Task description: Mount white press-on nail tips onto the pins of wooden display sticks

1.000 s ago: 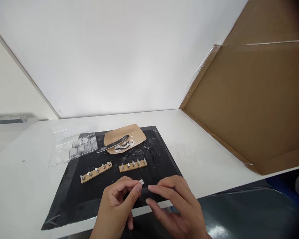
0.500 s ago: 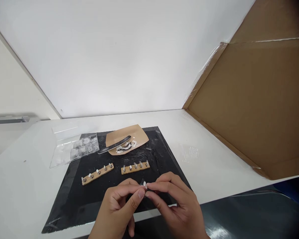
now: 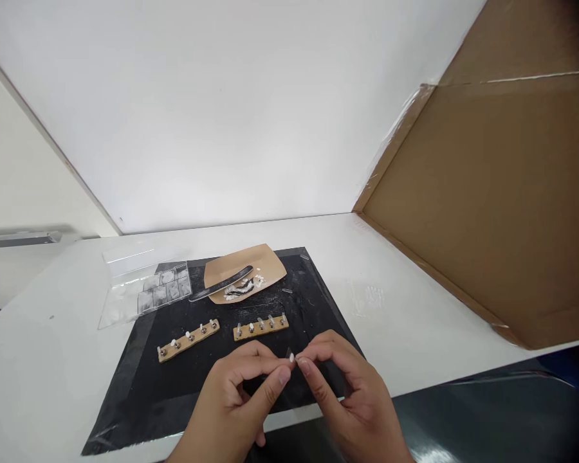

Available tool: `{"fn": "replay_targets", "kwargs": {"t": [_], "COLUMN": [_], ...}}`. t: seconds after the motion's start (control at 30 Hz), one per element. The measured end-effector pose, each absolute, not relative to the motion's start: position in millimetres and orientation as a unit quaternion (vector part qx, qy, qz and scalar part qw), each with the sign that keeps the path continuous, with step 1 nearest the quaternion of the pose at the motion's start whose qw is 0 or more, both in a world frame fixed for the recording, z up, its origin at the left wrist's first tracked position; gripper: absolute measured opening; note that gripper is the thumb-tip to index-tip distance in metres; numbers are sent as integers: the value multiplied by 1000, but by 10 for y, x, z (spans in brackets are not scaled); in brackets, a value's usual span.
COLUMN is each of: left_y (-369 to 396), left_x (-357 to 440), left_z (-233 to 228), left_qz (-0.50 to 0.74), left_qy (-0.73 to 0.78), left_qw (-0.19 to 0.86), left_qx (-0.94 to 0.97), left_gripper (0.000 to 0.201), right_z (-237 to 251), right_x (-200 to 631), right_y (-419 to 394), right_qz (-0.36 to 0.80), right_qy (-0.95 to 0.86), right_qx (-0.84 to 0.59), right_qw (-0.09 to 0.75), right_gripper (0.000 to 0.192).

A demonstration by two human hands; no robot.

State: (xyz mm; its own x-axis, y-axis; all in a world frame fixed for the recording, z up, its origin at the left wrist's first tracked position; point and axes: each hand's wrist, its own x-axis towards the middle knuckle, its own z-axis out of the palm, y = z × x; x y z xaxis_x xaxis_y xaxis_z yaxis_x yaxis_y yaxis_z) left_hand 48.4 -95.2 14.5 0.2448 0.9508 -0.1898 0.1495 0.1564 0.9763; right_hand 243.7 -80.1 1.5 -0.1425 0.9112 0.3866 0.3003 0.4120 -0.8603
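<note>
Above the front of the black mat [image 3: 159, 399], my left hand [image 3: 241, 392] pinches a tiny white oval piece [image 3: 292, 357] that looks like a false nail tip. A small clear, film-like sliver [image 3: 288, 353] shows just behind it. My right hand [image 3: 350, 389] has thumb and forefinger pressed together right beside the white piece; what lies between them is hidden. White dust marks the right thumb. Beyond the hands lie two wooden strips, the left one [image 3: 168, 354] and the right one [image 3: 265, 328], each bearing several small posts with clear or white nail tips.
Farther back, a brown paper tray [image 3: 270, 257] holds white bits, with a dark curved nail file [image 3: 226, 281] across it. At left stands an open clear compartment box [image 3: 120, 302]. A cardboard panel [image 3: 502, 212] borders the right side; a white wall [image 3: 241, 128] rises behind.
Both hands have shifted slightly right with the white piece. My right thumb has moved up against the forefinger, showing its nail side.
</note>
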Motion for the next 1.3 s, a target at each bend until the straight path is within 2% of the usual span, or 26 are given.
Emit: {"fn": "replay_targets", "kwargs": {"t": [0.23,0.33,0.4,0.57,0.77,0.9,1.0,1.13,1.3], "left_y": [-426,-24,281,1051,1558,1506,1294,748,-218], "left_x": [602,716,830,1177,1415,1317,1066,495,-378], "left_z": [568,696,751,749,628,763,1001,1253,1046], "left_qz": [278,267,258,197,120,146,189,247,360], "left_qy": [563,568,561,566,586,586,576,564,565], "left_qw": [479,381,363,327,237,151,86,26,-41], "left_qx": [613,679,698,731,766,783,790,788,742], "left_gripper": [41,32,27,37,38,39,21,20,19], "right_z": [-56,-65,-67,-77,-149,-169,-163,-115,65], "right_x": [2618,2742,2828,2984,3040,3018,2968,2847,2556], "right_y": [-711,-650,-611,-540,-510,-486,-446,-364,-225], "right_qz": [300,291,284,261,270,275,271,254,204], "right_qy": [-604,-575,-560,-536,-537,-542,-557,-597,-717], "right_qx": [-512,-539,-551,-568,-573,-576,-567,-543,-442], "right_qw": [532,542,550,568,557,547,543,533,498], "right_gripper": [20,22,23,27,29,29,28,21,12]}}
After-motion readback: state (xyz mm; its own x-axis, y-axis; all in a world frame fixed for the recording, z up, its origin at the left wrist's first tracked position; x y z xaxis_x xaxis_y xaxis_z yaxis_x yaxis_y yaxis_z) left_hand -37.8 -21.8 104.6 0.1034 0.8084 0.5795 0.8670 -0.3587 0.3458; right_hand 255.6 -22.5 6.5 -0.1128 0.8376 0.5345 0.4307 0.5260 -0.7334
